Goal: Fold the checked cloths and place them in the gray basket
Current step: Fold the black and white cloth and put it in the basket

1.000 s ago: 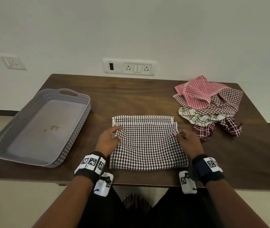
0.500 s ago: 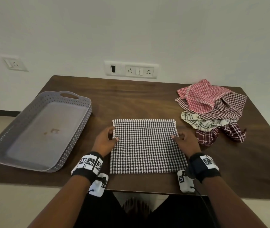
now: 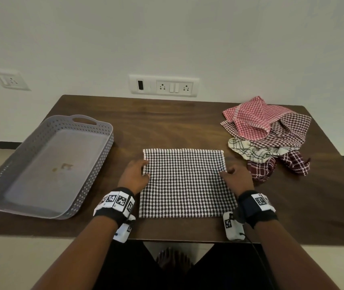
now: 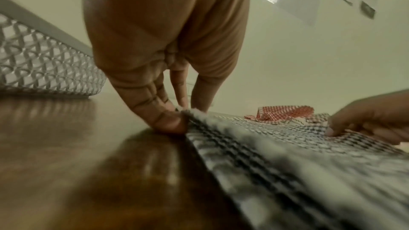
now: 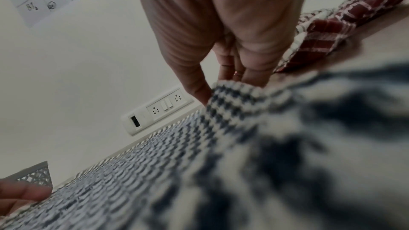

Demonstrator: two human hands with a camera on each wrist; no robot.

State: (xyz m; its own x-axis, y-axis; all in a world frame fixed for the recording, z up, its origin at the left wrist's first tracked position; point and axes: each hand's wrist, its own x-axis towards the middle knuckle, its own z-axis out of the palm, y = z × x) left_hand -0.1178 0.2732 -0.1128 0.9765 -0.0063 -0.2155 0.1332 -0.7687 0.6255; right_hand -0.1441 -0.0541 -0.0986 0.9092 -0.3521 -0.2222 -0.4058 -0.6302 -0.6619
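A black-and-white checked cloth (image 3: 185,183) lies flat near the table's front edge, its layers lined up. My left hand (image 3: 145,170) pinches its left edge between thumb and fingers; the left wrist view shows that edge (image 4: 199,113) raised slightly at my thumb (image 4: 170,121). At the opposite side my right hand (image 3: 225,172) pinches the right edge, and the right wrist view shows the cloth (image 5: 232,93) lifted a little there. The gray basket (image 3: 95,170) stands empty at the left, tilted over the table's edge.
A heap of unfolded checked cloths (image 3: 267,130), red, brown, white and dark red, lies at the back right, close to my right hand. The dark wooden table (image 3: 167,126) is bare between basket and heap. Wall sockets (image 3: 163,86) sit behind it.
The cloth's upper layer, offset and rumpled at the far edge a second ago, now lies flat and aligned. Both hands have stayed at the side edges.
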